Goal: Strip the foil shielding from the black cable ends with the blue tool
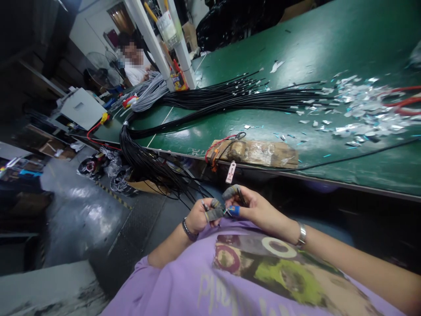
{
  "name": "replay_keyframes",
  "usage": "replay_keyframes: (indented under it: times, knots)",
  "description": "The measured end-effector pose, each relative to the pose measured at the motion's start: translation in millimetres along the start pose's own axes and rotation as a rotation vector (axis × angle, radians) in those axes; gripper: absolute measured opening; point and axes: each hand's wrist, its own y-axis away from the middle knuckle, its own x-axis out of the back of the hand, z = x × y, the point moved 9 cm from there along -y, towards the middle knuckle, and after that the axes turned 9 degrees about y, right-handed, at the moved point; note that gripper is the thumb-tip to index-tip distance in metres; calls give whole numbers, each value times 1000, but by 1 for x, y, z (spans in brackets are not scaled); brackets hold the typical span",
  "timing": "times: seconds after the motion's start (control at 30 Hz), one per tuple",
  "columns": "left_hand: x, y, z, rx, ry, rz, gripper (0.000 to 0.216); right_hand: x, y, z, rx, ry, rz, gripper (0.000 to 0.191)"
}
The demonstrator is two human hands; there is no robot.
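Observation:
Close in front of my purple shirt, both hands meet over the end of a black cable. Thin light-coloured wires [227,211] fan out of it between my fingertips. My left hand [199,216], its fingers wrapped in grey tape, is closed around the cable. My right hand [255,205], with grey and blue tape on its fingertips, pinches at the wires. A bundle of black cables [144,160] hangs over the table edge and runs down behind my left hand; which strand I hold is hard to trace.
More black cables [237,101] lie along the green table [315,39]. Foil and blue scraps [362,109] are scattered at right. At the near edge sits a wooden block [272,154] with a hanging tag [231,172]. Another person [136,66] is beyond a white post [184,57].

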Motion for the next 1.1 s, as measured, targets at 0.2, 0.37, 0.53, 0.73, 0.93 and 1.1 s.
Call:
replay_keyframes:
  times: [0.2,0.37,0.53,0.73,0.93,1.1]
  knots:
    - [-1,3,15,29,-151,-24,53,7,-1,-10,152,280,35,14]
    - [-12,7,49,-242,-421,-55,46,25,-2,5,6,203,122,29]
    - [-24,13,58,-426,-731,-97,39,18,4,6,-53,188,8,31]
    - [-27,17,55,-521,-909,-114,36,15,9,8,-118,234,-57,30]
    - [-36,22,54,-610,-1082,-163,36,9,7,7,-88,311,-106,25]
    - [-37,22,53,-613,-1135,-146,39,7,5,-2,-27,395,-7,14]
